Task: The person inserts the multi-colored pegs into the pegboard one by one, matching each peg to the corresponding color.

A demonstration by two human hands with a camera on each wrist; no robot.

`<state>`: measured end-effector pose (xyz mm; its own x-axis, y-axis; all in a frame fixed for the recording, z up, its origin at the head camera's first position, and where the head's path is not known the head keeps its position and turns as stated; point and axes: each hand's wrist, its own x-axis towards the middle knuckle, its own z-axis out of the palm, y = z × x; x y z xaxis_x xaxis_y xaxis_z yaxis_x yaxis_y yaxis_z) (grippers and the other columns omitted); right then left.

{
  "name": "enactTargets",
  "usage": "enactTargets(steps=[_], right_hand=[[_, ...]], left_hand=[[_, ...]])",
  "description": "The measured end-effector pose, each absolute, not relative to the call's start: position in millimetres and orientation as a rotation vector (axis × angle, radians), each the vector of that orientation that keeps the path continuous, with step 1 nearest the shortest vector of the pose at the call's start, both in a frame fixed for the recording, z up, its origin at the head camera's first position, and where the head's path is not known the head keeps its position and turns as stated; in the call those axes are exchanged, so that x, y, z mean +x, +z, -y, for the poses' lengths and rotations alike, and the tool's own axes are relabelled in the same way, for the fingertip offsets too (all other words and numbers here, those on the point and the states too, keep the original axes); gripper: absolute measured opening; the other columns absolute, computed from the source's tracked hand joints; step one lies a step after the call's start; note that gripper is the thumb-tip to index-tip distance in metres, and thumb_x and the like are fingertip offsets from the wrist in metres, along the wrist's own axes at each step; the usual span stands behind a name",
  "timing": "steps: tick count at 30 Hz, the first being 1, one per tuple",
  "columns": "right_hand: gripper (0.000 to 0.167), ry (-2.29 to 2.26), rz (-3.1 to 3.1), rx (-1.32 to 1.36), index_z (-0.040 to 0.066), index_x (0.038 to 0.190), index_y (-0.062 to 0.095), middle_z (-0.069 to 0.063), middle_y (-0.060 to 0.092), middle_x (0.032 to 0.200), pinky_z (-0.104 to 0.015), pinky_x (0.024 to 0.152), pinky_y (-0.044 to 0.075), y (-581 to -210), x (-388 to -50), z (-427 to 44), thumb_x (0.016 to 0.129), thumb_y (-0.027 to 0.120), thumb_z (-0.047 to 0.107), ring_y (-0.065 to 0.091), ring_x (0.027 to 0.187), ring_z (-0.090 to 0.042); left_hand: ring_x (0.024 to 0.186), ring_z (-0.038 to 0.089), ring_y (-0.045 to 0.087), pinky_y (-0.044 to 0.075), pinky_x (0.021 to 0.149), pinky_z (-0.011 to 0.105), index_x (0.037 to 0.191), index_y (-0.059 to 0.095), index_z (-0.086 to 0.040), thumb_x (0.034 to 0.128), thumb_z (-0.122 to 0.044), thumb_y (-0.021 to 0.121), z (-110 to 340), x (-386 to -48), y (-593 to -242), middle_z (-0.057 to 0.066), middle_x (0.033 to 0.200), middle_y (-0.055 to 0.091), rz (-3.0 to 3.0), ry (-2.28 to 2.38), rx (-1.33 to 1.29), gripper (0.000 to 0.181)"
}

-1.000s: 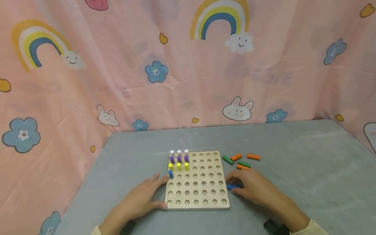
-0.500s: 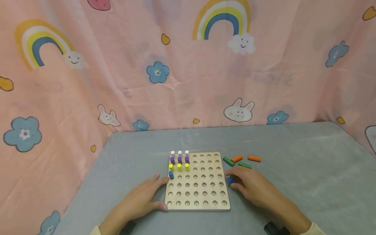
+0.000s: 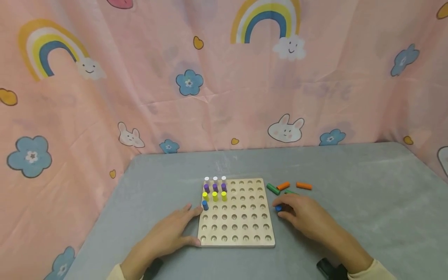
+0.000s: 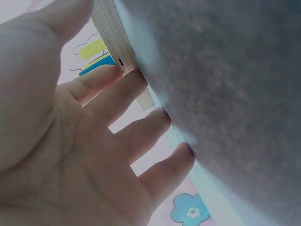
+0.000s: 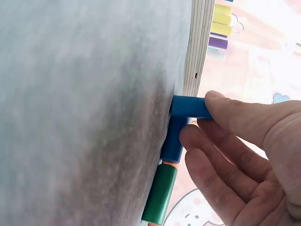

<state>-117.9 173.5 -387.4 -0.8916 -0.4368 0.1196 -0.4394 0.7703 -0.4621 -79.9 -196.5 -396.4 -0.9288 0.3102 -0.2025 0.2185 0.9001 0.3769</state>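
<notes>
A pale wooden pegboard (image 3: 239, 222) lies on the table. Its left columns carry three white pegs (image 3: 215, 180), three purple pegs (image 3: 215, 188), three yellow pegs (image 3: 215, 196) and one blue peg (image 3: 205, 205). Along the board's left side, my left hand (image 3: 168, 233) rests with fingers extended, thumb near the front corner and index finger at the edge. Just right of the board, my right hand (image 3: 308, 214) pinches another blue peg (image 5: 189, 107) by its upper end, upright, its lower end at the table. A further blue peg (image 5: 173, 141) lies behind it, hidden in the head view.
Beyond my right hand lie a green peg (image 3: 273, 189) and orange pegs (image 3: 303, 186). A second green peg (image 3: 290, 191) is partly covered by the hand. A pink patterned curtain (image 3: 217, 109) hangs behind the grey table (image 3: 168, 179).
The blue peg at my right hand has gone from lying flat to upright in the pinch. That hand has shifted slightly away from me; my left hand keeps its place.
</notes>
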Motion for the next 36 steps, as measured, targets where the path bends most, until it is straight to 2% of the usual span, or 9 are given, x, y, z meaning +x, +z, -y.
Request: enactTargets(steps=[5, 12, 15, 20, 27, 36], right_hand=[[0.023, 0.73, 2.963, 0.711, 0.023, 0.105, 0.072, 0.013, 0.071, 0.095, -0.025, 0.07, 0.053, -386.5, -117.4, -170.4, 0.084, 0.079, 0.018, 0.061, 0.08, 0.001], [0.024, 0.723, 2.968, 0.688, 0.023, 0.109, 0.072, 0.013, 0.07, 0.093, -0.026, 0.069, 0.052, -373.4, -115.6, -154.2, 0.085, 0.078, 0.019, 0.061, 0.08, 0.0], [0.024, 0.73, 2.968, 0.741, 0.023, 0.11, 0.072, 0.013, 0.07, 0.093, -0.024, 0.064, 0.049, -361.3, -116.2, -138.9, 0.087, 0.077, 0.02, 0.061, 0.079, -0.001], [0.022, 0.747, 2.945, 0.894, 0.021, 0.11, 0.072, 0.011, 0.072, 0.1, -0.025, 0.07, 0.052, -346.3, -120.9, -99.6, 0.088, 0.076, 0.019, 0.065, 0.087, -0.006], [0.021, 0.866, 2.908, 1.075, 0.017, 0.11, 0.073, 0.006, 0.073, 0.103, -0.027, 0.076, 0.055, -346.7, -135.3, -49.6, 0.088, 0.076, 0.017, 0.068, 0.09, -0.011], [0.018, 0.848, 3.003, 1.01, 0.017, 0.108, 0.074, 0.004, 0.074, 0.099, -0.022, 0.076, 0.054, -362.1, -151.1, -22.6, 0.089, 0.075, 0.018, 0.066, 0.09, -0.009]], left_hand=[[0.14, 0.046, 0.042, 0.038, 0.11, 0.064, 0.15, 0.045, -0.024, 0.073, -0.06, 0.075, 197.1, -80.0, -398.4, 0.021, 0.157, 0.04, -2.806, 0.519, 0.404, 0.09], [0.15, 0.035, 0.03, 0.028, 0.12, 0.057, 0.155, 0.036, -0.018, 0.0802, -0.063, 0.064, 199.1, -80.7, -403.3, 0.009, 0.159, 0.039, -2.801, 0.47, 0.554, 0.091], [0.151, 0.033, 0.029, 0.029, 0.12, 0.056, 0.155, 0.035, -0.017, 0.0824, -0.065, 0.059, 199.2, -80.5, -403.9, 0.005, 0.16, 0.039, -2.821, 0.415, 0.604, 0.091], [0.153, 0.03, 0.026, 0.029, 0.12, 0.056, 0.156, 0.032, -0.016, 0.0862, -0.066, 0.053, 199.8, -79.0, -404.7, 0.002, 0.162, 0.035, -2.841, 0.305, 0.651, 0.089], [0.152, 0.031, 0.029, 0.032, 0.118, 0.056, 0.155, 0.035, -0.014, 0.0874, -0.064, 0.055, 199.6, -76.2, -403.2, 0.004, 0.161, 0.038, -2.87, 0.3, 0.68, 0.086], [0.152, 0.032, 0.028, 0.031, 0.119, 0.055, 0.155, 0.034, -0.014, 0.0868, -0.066, 0.054, 200.6, -77.2, -403.2, 0.003, 0.161, 0.037, -2.856, 0.324, 0.675, 0.088]])
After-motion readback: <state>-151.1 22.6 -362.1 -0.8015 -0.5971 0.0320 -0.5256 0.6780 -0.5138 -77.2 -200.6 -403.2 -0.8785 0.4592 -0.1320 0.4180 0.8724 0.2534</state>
